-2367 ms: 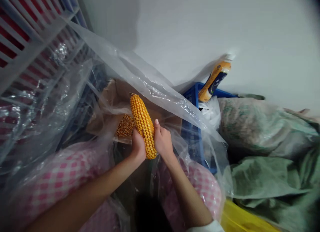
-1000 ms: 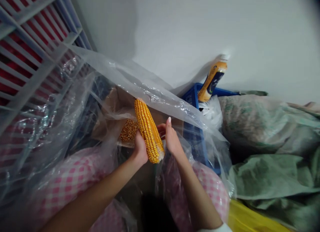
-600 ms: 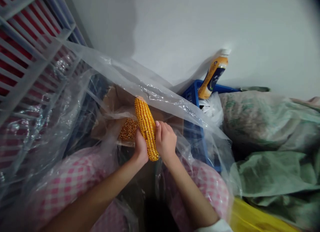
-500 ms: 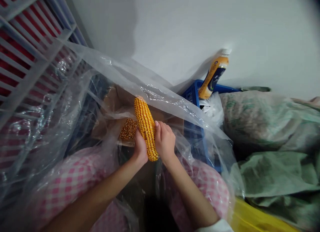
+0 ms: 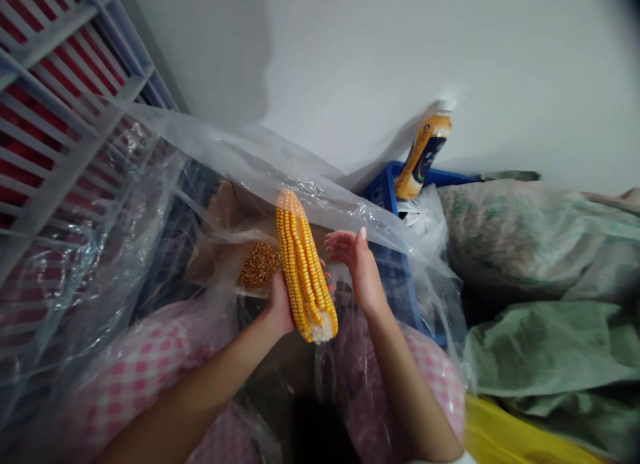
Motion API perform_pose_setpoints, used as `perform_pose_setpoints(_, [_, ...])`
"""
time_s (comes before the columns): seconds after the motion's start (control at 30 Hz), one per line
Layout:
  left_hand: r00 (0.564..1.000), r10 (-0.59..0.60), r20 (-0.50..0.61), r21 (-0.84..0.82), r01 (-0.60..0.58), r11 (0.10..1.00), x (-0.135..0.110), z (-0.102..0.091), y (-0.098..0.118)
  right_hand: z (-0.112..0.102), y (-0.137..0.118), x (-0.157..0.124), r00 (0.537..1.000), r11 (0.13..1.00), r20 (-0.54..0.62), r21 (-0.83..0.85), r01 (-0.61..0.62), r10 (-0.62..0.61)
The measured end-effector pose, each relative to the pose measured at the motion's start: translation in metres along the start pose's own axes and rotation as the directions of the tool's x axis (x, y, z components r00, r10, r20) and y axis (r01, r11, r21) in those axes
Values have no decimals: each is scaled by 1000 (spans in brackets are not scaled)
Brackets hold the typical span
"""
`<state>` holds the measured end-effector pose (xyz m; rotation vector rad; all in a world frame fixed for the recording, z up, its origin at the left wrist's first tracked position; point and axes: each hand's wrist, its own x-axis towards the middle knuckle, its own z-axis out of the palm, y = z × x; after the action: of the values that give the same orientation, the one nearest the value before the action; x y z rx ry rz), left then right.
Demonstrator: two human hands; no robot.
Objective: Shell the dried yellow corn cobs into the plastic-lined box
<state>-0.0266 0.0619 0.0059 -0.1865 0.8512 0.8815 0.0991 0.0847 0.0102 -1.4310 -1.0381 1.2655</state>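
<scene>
- Head view: I see one cob (image 5: 306,271) held in mid-air, tilted, its pale butt end toward the wearer and its tip seemingly veiled by the clear film (image 5: 200,134).
- Left hand (image 5: 283,304) is wrapped round the cob from the left and beneath, fingertips showing past its right edge.
- Right hand (image 5: 359,267) stands just beside the cob, apart from it, thumb up and fingers loosely spread; I see nothing in it.
- Beyond the cob, kernels (image 5: 259,264) lie heaped in a cardboard box (image 5: 220,211), partly seen through the film.
- Step in hand, as I judge it: working the cob over by hand, the left one carrying it while the right is off it. I see gaps between some rows on the upper face.
- Next move, I think, calls for a steady left grip and a thumb set on those looser rows, over the box so that anything dropping lands inside.
- Film drapes close to both hands, so I would mind a snag.
</scene>
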Motion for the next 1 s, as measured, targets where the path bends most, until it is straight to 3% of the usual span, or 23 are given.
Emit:
perform_pose_setpoints(0.17, [996, -83, 28, 37, 82, 996, 0, -2, 1, 2, 4, -1, 997, 998, 68, -51, -20, 23])
perform_pose_setpoints(0.5, [981, -94, 167, 23, 92, 996, 3, -7, 1, 2, 6, -2, 994, 991, 92, -126, -47, 59])
perform_pose_setpoints(0.67, [999, -34, 22, 40, 33, 999, -2, 2, -3, 1, 3, -1, 999, 995, 34, -93, -22, 25])
perform_pose_setpoints(0.83, [990, 81, -119, 91, -70, 993, 5, 2, -15, -1, 0, 0, 999, 996, -30, -84, -26, 24])
perform_pose_setpoints(0.93, [961, 225, -164, 149, -201, 968, 13, -2, -24, -2, -1, 1, 998, 993, 4, -103, -60, 61])
perform_pose_setpoints(1.0, [954, 257, -152, 215, -222, 951, 16, -6, -30, -4, 0, 2, 995, 988, 39, -132, -85, 91])
